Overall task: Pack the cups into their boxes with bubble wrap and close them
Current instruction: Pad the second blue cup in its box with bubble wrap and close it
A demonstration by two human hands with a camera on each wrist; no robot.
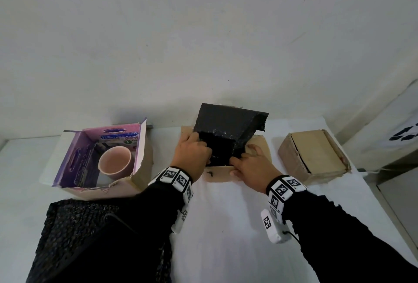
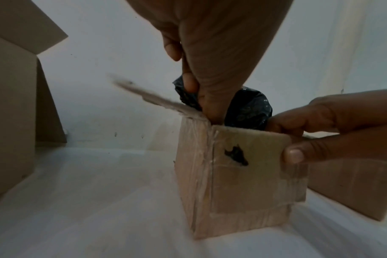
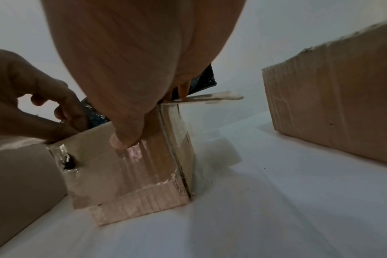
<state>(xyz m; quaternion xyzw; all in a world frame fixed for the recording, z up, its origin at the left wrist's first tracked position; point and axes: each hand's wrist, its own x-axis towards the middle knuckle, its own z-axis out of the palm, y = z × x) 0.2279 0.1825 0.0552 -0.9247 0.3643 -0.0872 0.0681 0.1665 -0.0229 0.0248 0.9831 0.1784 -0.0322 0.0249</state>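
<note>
A small cardboard box (image 1: 220, 175) stands mid-table with its flaps open, and black bubble wrap (image 1: 226, 124) sticks up out of it. My left hand (image 1: 201, 147) reaches into the box's left side, where its fingers and thumb pinch the wrap (image 2: 247, 108). My right hand (image 1: 242, 162) grips the box's near wall (image 2: 243, 183), thumb (image 3: 121, 139) outside and fingers over the top edge. What the wrap covers is hidden. To the left, a pink cup (image 1: 115, 161) sits bare in an open purple-lined box (image 1: 74, 160).
A shut cardboard box (image 1: 314, 156) lies at the right, close to the table's right edge. A loose sheet of black bubble wrap (image 1: 74, 237) lies at the near left, under my left sleeve. The wall stands just behind the boxes.
</note>
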